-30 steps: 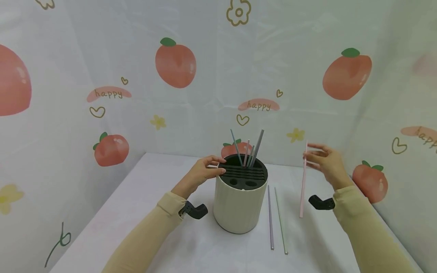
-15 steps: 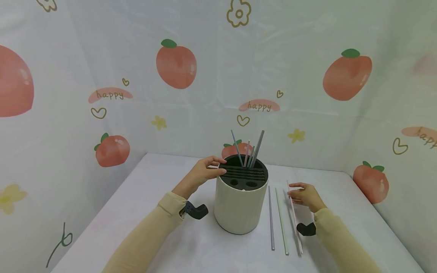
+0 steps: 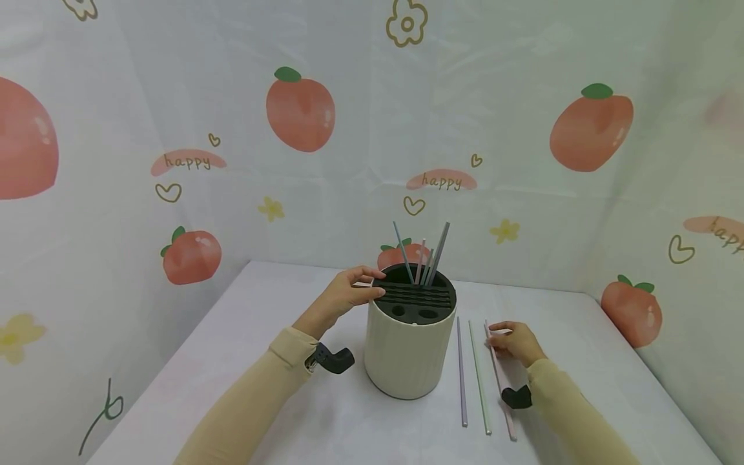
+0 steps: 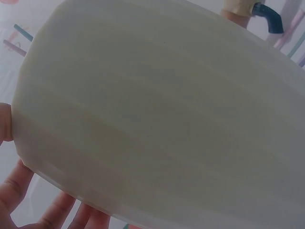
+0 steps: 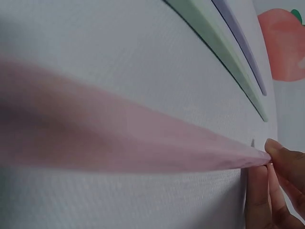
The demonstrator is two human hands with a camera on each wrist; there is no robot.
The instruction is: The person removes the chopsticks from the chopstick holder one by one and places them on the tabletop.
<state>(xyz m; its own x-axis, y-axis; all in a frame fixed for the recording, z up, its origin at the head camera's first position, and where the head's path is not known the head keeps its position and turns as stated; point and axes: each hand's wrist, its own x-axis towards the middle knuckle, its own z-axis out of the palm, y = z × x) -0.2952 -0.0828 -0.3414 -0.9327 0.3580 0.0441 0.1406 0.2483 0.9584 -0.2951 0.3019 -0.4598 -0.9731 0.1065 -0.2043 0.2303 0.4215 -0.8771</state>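
Observation:
A cream utensil holder (image 3: 405,358) with a black slotted top (image 3: 414,297) stands upright on the table, its ribbed wall filling the left wrist view. My left hand (image 3: 340,297) grips its left upper edge, and fingers (image 4: 57,210) lie along its side in the left wrist view. To the holder's right, my right hand (image 3: 517,341) pinches the far end of a pink chopstick (image 3: 501,374) between thumb and fingertips, low over the table. Beside it lie a green chopstick (image 3: 479,381) and a purple chopstick (image 3: 462,381), roughly parallel.
Several thin sticks (image 3: 440,252) in blue, pink, green and grey stand in the holder's rear opening. The white table (image 3: 290,413) meets a fruit-printed cloth backdrop (image 3: 343,213) at the back and sides.
My right hand has come down and left, bringing the pink chopstick from above the table to beside the green one. My left hand keeps its place on the holder.

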